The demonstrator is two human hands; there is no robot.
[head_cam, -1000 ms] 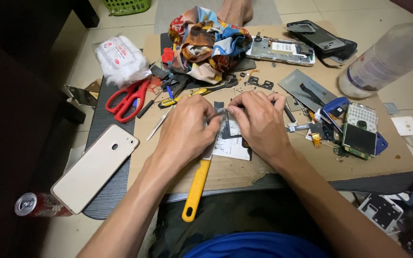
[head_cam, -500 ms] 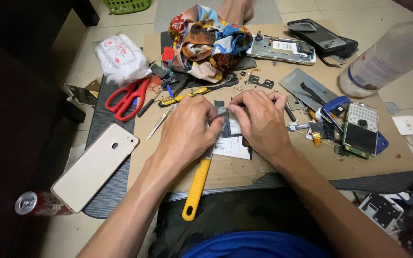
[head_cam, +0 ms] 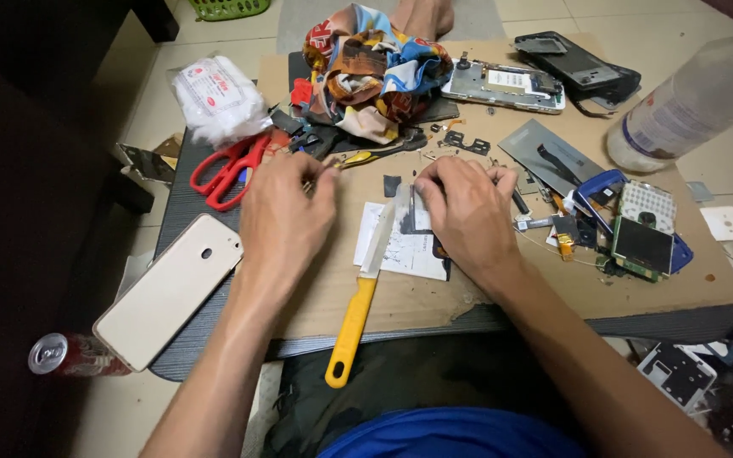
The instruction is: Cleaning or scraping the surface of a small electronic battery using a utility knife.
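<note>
loose blade beside busy fingers

meanwhile, the main risk looks to be the yellow-handled knife, which lies at centre frame with its blade pointing up toward both hands; a wrist sliding back could catch the edge or knock the handle, which overhangs the cardboard sheet at the lower middle. small parts could also scatter, since the sheet is crowded with loose bits on the right.

the right hand, just right of centre, is curled with fingers drawn together, pressing down on a small dark part that rests on a white printed paper; how firmly it grips i cannot tell. the left hand, left of centre, has fingertips pinched at something tiny and metallic near the upper middle, too small to identify. red scissors sit at the upper left, and a pale phone back cover lies at the lower left.
</note>
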